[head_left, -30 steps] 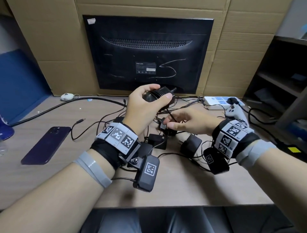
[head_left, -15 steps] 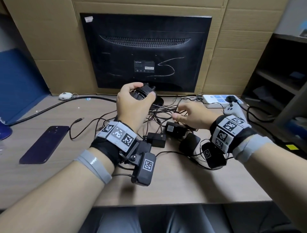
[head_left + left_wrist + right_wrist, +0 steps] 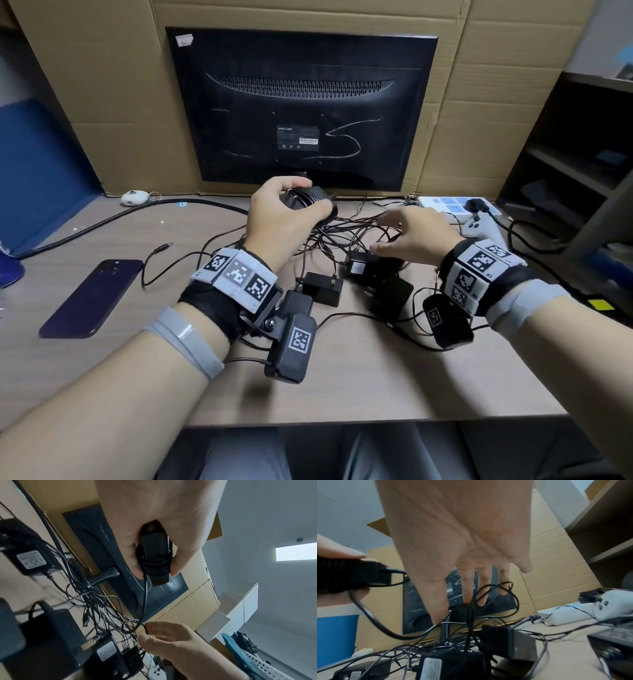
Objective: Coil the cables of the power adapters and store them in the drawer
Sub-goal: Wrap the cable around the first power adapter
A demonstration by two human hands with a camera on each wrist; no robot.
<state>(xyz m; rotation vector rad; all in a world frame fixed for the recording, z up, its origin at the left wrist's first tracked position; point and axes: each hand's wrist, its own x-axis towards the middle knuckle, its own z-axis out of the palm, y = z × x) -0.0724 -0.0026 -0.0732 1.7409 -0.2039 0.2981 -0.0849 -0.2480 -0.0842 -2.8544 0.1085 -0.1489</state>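
Observation:
My left hand point(image 3: 287, 212) grips a black power adapter point(image 3: 308, 200) with its cable wound round the body, raised over the desk in front of the monitor. The left wrist view shows the wound adapter point(image 3: 155, 561) between thumb and fingers, with a loose cable tail point(image 3: 145, 601) hanging down to my right hand point(image 3: 163, 635). My right hand point(image 3: 407, 233) hovers over the cable tangle point(image 3: 349, 233), its fingers point(image 3: 467, 588) straight and touching loops of thin cable. Three more black adapters point(image 3: 323, 287) point(image 3: 359, 267) point(image 3: 390, 294) lie on the desk. No drawer is in view.
A monitor point(image 3: 301, 102) stands back-side toward me against cardboard. A dark phone point(image 3: 92, 298) lies at the left, near a thick black cable point(image 3: 102, 222). At the right are a white power strip point(image 3: 448, 205), a white controller point(image 3: 479, 229) and a dark shelf point(image 3: 582, 154).
My right hand has left the labelled adapter and moved back over the tangle, with its fingers now straight. My left hand has carried the wound adapter slightly left and farther back.

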